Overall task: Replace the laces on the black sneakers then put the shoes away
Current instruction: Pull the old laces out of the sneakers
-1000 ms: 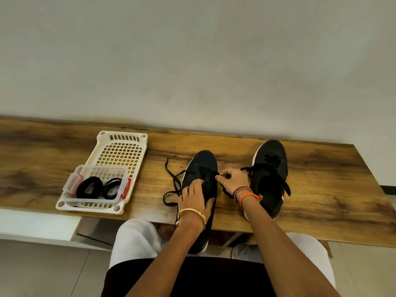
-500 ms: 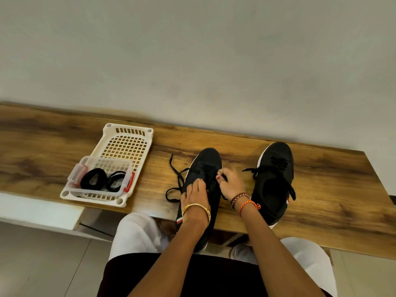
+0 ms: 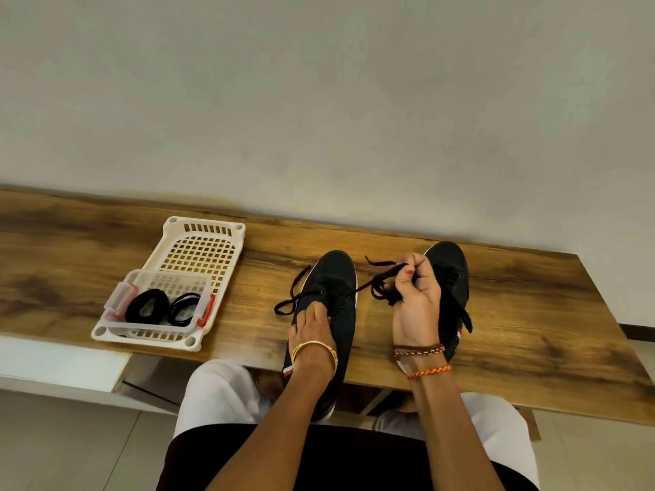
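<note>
— See that? A moment ago her right hand (image 3: 413, 306) was down at the eyelets of the near sneaker (image 3: 328, 313); now it's lifted off to the side, fingers curled around a bunched length of old lace (image 3: 381, 287).

— So it's pulling free?

— Looks so. One strand runs taut from the eyelets to her fist; the other end trails loose on the desk (image 3: 531, 313), left of the shoe.

— And her left hand (image 3: 312, 322)?

— Pressed on the shoe's tongue, fingers fairly straight, pinning it down.

— The other sneaker (image 3: 452, 278)?

— Behind her right hand, laces in place, untouched I'd say. The fresh coiled laces (image 3: 147, 306) sit in the small clear tub inside the white basket (image 3: 202, 249). Early days, I reckon.
</note>
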